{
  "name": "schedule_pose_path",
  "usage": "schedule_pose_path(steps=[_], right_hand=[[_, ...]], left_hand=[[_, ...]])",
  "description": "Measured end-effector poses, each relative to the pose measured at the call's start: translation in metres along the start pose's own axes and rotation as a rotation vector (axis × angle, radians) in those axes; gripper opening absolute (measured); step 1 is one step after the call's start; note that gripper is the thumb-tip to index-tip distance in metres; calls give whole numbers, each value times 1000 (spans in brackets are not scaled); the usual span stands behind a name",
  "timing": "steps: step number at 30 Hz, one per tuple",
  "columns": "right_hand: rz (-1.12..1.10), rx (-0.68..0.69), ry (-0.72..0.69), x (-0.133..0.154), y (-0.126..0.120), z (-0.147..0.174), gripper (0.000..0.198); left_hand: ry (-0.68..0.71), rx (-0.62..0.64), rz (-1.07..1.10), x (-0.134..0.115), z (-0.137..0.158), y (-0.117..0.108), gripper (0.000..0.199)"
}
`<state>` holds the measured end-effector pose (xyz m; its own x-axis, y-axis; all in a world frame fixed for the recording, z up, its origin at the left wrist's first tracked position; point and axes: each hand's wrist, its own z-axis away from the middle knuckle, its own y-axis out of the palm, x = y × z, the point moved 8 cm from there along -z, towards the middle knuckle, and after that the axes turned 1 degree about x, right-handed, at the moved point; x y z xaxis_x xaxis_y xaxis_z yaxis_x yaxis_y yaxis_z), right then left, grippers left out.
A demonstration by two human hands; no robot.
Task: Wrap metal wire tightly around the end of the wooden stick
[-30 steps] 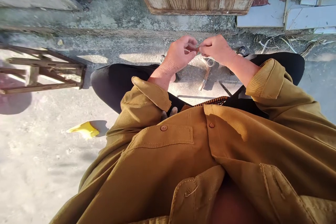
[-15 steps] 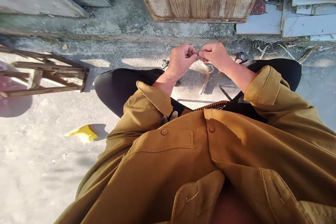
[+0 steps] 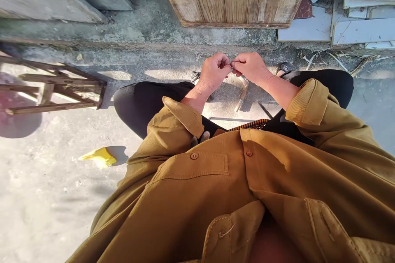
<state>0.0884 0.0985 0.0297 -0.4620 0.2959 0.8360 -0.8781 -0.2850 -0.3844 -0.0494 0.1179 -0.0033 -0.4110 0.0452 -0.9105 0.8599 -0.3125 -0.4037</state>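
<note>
Both my hands meeting fingertip to fingertip, left hand (image 3: 213, 72), right hand (image 3: 251, 67), fingers pinched on a small metal piece (image 3: 231, 67), hammer (image 3: 241, 96) on the ground below

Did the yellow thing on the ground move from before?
No. The yellow thing lies at the same spot on the concrete ground, just as far below the wooden frame. Its small shift in the picture matches the frame's, so the camera moved.
</note>
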Motion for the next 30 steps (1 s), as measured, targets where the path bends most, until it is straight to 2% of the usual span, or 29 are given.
schedule_pose_path(steps=[5, 11, 14, 18, 21, 26, 30], right_hand=[[-72, -7, 15, -4, 0, -3, 27], [-127, 18, 67, -18, 6, -9, 29], [-58, 20, 21, -17, 5, -10, 28], [78, 8, -131, -4, 1, -9, 20], [139, 23, -183, 0, 0, -8, 19], [219, 20, -196, 3, -3, -6, 18], [225, -24, -143, 0, -3, -7, 18]], left_hand=[[-24, -26, -6, 4, 0, 0, 29], [48, -55, -139, -2, 4, -4, 30], [57, -73, -142, 0, 4, -4, 31], [-33, -62, 11, 15, 0, -4, 30], [-86, -25, 94, 19, -2, -4, 30], [-80, -12, 119, 9, -1, -5, 33], [-42, -22, 86, 2, 0, -3, 33]])
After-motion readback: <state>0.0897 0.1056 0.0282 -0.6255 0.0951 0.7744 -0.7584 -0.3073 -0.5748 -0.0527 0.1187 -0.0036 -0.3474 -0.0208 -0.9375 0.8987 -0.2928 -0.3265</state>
